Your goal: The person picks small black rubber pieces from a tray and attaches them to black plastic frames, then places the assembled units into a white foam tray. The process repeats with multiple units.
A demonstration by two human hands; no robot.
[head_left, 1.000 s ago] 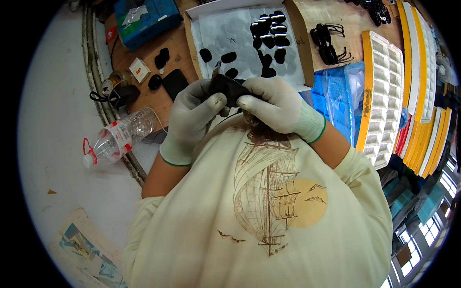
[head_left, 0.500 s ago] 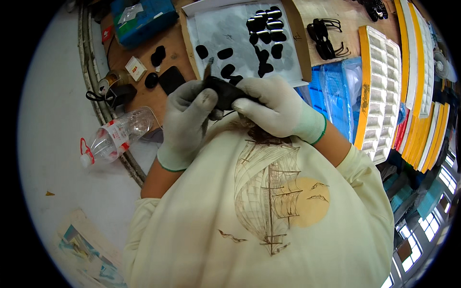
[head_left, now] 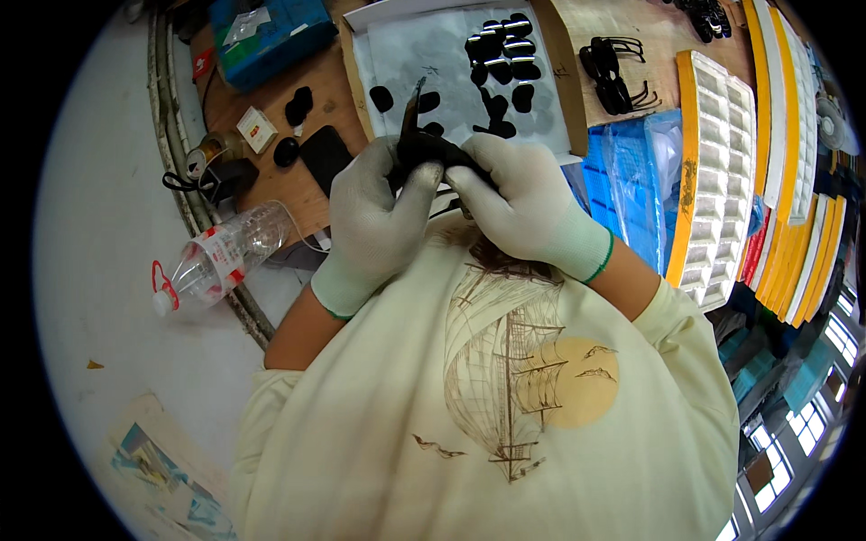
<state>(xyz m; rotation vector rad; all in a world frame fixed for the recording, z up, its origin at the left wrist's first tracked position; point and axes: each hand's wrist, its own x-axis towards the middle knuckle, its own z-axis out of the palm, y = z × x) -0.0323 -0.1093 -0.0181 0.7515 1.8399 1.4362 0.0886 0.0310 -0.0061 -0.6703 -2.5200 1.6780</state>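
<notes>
Both my gloved hands are up near my chest, close together, gripping a black pair of glasses point(head_left: 422, 146). The left hand point(head_left: 383, 203) is closed round its left part, thumb pressed on the near side. A slim dark arm juts up from it past the left fingers, over the tray. My right hand point(head_left: 528, 200) pinches the right end between thumb and fingers. The fingers hide much of the piece, so whether lenses sit in it cannot be seen. Just beyond is a shallow paper-lined box point(head_left: 555, 72) holding several dark lenses point(head_left: 499, 72).
Finished-looking black sunglasses point(head_left: 613, 77) lie right of the box. White compartment trays point(head_left: 717, 180) with yellow edges stand at the right, beside a blue plastic-wrapped crate point(head_left: 622, 185). At left are a clear bottle point(head_left: 216, 261), a black flat pad point(head_left: 325, 160) and a small white box point(head_left: 257, 131).
My hands have drawn closer together, the left one shifting right. The glasses have turned, and their slim arm has swung up and right across the box.
</notes>
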